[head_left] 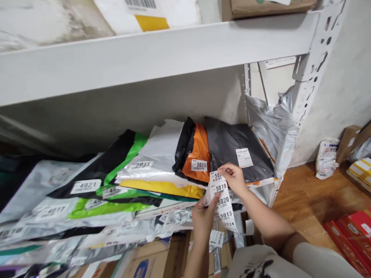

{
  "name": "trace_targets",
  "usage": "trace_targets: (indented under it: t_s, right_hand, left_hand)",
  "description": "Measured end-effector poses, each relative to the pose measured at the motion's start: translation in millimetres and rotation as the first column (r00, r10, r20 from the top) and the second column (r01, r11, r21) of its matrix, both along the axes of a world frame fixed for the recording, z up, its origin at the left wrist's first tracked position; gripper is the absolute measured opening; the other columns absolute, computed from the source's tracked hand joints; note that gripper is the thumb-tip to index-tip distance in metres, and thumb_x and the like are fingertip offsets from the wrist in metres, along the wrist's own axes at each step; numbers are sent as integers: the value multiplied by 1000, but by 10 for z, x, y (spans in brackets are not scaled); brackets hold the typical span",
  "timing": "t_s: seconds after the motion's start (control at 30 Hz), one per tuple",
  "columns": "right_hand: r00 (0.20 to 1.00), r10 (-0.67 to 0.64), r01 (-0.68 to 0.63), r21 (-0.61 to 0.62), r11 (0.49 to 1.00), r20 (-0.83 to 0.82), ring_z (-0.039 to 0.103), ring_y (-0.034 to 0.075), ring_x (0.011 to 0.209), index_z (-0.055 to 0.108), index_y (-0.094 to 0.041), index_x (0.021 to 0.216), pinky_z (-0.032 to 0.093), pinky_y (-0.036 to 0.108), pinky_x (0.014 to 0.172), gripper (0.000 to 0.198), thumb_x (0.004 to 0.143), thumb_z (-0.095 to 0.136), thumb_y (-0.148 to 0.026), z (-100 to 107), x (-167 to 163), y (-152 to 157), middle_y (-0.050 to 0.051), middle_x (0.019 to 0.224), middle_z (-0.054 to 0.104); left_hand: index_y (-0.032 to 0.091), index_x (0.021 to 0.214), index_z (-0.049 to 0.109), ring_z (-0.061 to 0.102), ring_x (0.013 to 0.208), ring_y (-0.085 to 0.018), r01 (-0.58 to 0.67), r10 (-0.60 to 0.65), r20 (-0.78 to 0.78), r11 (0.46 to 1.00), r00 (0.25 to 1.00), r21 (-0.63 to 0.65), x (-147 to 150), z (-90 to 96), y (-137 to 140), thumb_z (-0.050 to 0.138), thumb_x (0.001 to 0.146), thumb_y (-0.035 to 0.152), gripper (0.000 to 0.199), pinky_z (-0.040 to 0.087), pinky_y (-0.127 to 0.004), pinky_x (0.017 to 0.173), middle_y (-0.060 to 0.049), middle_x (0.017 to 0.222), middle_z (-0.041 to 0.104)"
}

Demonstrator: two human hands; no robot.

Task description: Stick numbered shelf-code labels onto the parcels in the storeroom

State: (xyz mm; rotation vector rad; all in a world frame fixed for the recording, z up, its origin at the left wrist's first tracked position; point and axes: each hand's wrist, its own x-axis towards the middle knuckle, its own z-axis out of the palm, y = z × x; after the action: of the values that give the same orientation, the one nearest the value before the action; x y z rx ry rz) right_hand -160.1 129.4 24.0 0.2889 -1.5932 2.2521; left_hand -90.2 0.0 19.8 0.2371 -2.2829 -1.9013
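My left hand [203, 217] holds a white strip of numbered stickers [222, 200] from below; the numbers 5019, 5020 and 5013 are readable. My right hand [233, 177] pinches the top sticker of that strip, just in front of a dark grey mailer bag [232, 144] with a white label. An orange and black bag [194, 152] labelled 5023 lies to its left. Both hands are at the right end of the lower shelf [269, 184].
Many plastic mailer bags with number labels such as 4021 [85, 185] and 5013 [141, 165] lie stacked along the shelf. Cardboard boxes [156, 258] stand below. A white shelf post [311, 61] rises at right. Parcels and red boxes [352, 231] sit on the wooden floor.
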Motion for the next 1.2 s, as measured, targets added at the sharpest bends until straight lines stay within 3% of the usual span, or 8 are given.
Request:
trace_targets:
  t_s: [0.17,0.37,0.53,0.67,0.8,0.87,0.97,1.2]
  right_hand:
    - [980,-199,198,47,979,26,47,14,56,69,-21,82,38,26,53,29,78,67,-49,-12,-150,141,-1,67,58]
    - [991,-50,7,329,944,125,45,14,50,67,-21,76,38,27,51,35,64,77,-52,-76,-450,402,-3,59,54]
    - [946,-221,320,578,751,-237,56,19,76,63,-21,86,48,32,74,16,82,69,-35,19,-298,361,4,89,57]
    - [963,2,177,637,750,-271,61,23,96,64,-22,92,47,37,90,15,94,53,-31,120,-8,393,8,98,64]
    - [994,102,-70,512,856,-35,63,23,99,67,-23,106,49,36,87,25,95,59,-43,16,653,533,8,107,68]
    - [898,396,-436,488,756,189,64,23,96,66,-23,115,51,32,77,39,87,69,-50,-191,1091,597,8,109,68]
    - [809,399,-574,437,693,431,59,17,70,71,-19,93,45,26,59,34,87,68,-52,-670,1727,713,3,82,66]
    - [704,402,-678,387,624,586,52,16,60,72,-19,81,39,27,55,37,85,68,-56,-1366,2688,1229,2,68,61]
  left_hand:
    - [18,76,80,71,74,-27,-17,16,-54,999,998,-30,34,-90,-60,77,62,55,39,56,-33,66,-5,75,78]
    - [20,69,79,70,79,-27,5,-2,-168,1000,986,16,211,-83,-70,74,68,48,29,55,-34,74,-6,80,78]
    - [20,71,80,69,89,-30,-181,194,-87,975,977,132,343,-232,-175,78,61,53,35,54,-37,82,-7,91,78]
    - [20,61,76,66,77,-29,-256,263,-39,958,964,130,490,-526,-292,76,58,66,46,54,-37,73,-8,75,76]
    - [21,53,72,64,72,-26,9,-5,-127,999,992,31,793,-707,-286,63,77,64,50,53,-33,67,-10,74,71]
    - [22,58,75,64,73,-24,184,-184,-142,983,973,-8,1021,-738,-177,55,86,58,51,52,-32,66,-10,76,69]
    - [21,65,77,65,76,-23,321,-320,-75,947,944,-1,1435,-809,106,48,93,50,49,51,-31,69,-10,79,69]
    - [19,80,75,61,69,-19,-4,-19,189,993,982,121,2697,-1286,878,61,85,52,36,47,-27,65,-7,75,70]
